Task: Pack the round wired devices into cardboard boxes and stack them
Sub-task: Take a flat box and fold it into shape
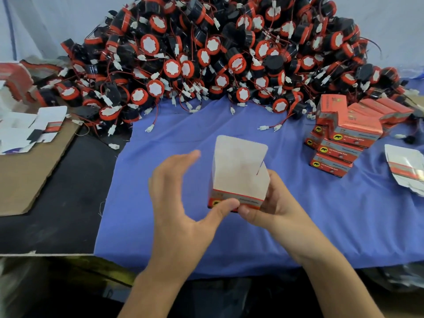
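A small red cardboard box stands in front of me over the blue cloth, its white lid flap upright and open. My right hand grips the box from the right and underneath. My left hand touches the box's lower front edge with its thumb, while its fingers stretch out straight to the left of the box. A red wire shows inside the box at the right. A big heap of round black-and-red wired devices fills the back of the table. Several closed red boxes are stacked at the right.
Flat unfolded box blanks lie on a brown cardboard sheet at the left. More flat blanks lie at the right edge. Loose white connectors on wires trail onto the blue cloth in front of the heap.
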`<state>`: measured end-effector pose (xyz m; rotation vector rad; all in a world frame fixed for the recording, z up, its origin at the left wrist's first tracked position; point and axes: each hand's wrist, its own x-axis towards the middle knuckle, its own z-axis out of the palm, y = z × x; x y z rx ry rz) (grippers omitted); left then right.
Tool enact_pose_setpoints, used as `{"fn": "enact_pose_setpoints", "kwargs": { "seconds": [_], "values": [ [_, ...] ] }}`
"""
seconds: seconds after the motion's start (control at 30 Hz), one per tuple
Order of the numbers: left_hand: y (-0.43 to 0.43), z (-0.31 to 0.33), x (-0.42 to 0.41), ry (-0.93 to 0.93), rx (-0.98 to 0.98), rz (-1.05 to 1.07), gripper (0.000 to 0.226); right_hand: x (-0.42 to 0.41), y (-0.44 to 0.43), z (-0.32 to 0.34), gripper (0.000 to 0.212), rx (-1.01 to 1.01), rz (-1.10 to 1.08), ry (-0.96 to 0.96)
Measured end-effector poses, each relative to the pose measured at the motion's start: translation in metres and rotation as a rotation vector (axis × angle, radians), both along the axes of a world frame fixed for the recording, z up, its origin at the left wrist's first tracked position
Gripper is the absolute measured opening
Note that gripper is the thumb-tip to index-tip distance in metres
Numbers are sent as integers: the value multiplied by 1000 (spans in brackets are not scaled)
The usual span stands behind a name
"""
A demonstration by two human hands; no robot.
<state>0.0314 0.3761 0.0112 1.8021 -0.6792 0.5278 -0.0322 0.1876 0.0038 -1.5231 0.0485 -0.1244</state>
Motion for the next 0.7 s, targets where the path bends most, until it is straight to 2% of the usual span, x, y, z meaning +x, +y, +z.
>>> {"fn": "enact_pose_setpoints", "kwargs": {
  "seconds": [0.07,0.13,0.2,0.3,0.43,0.5,0.57,0.6,0.7],
  "values": [
    [-3,-16,4,301,-181,-39,75,5,-3,-9,55,-101,24,1],
    [-6,-32,11,470,-218,-95,59,10,-1,-18,58,-254,24,19],
    [-8,-44,16,494,-176,-114,39,15,0,-27,63,-424,-21,45],
    [-9,-53,18,461,-105,-109,32,17,2,-33,63,-675,-86,87],
    [-8,-52,21,499,-102,-137,41,21,3,-33,67,-696,-67,102],
    [-3,-47,22,534,-130,-178,47,20,-5,-29,84,-608,46,69],
    [0,-41,24,606,-189,-192,58,14,-19,-27,100,-367,162,65],
    [2,-36,25,654,-253,-181,60,12,-25,-25,100,-243,152,76],
    [6,-19,51,802,-526,-198,46,33,-37,-16,72,117,6,140]
  ]
}}
